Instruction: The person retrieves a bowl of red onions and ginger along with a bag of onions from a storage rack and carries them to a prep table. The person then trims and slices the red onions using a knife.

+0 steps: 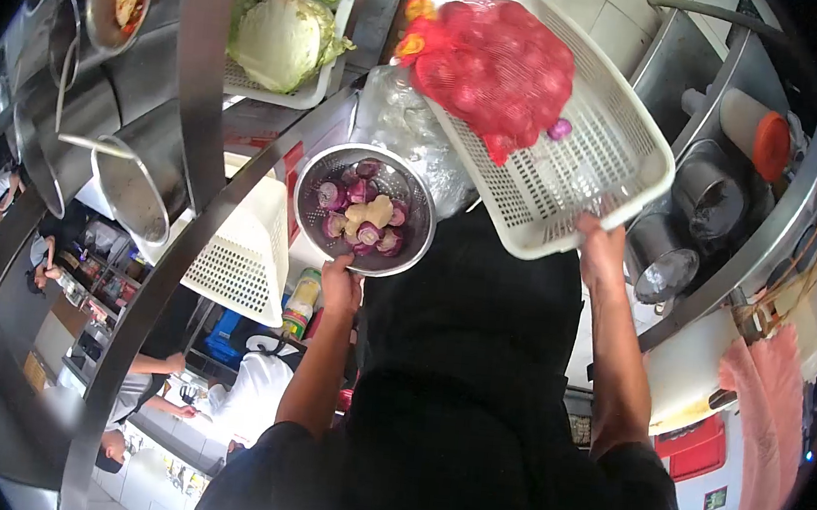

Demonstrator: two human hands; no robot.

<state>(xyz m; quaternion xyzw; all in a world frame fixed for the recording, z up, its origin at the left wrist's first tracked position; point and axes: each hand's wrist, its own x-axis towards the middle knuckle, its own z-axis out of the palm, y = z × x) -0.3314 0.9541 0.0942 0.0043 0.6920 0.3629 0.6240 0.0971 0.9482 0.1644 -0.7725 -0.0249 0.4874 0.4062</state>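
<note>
My left hand (341, 285) is closed on the near rim of a round metal colander (407, 179). Purple onions (332, 195), some with cut ends, lie in it around knobbly pieces of ginger (369, 218). With my right hand (601, 252) I grip the near end of a white plastic basket (651, 169), which sits tilted at the upper right. A red mesh bag (502, 74) full of round things, probably onions, fills its far part. One small purple onion (559, 129) lies loose beside the bag.
A cabbage (286, 42) sits in another white basket at the upper left. Metal pots (137, 192) and a bowl of red food with a spoon stand on the left shelf. Steel containers (665, 263) are at right. Several people work at lower left.
</note>
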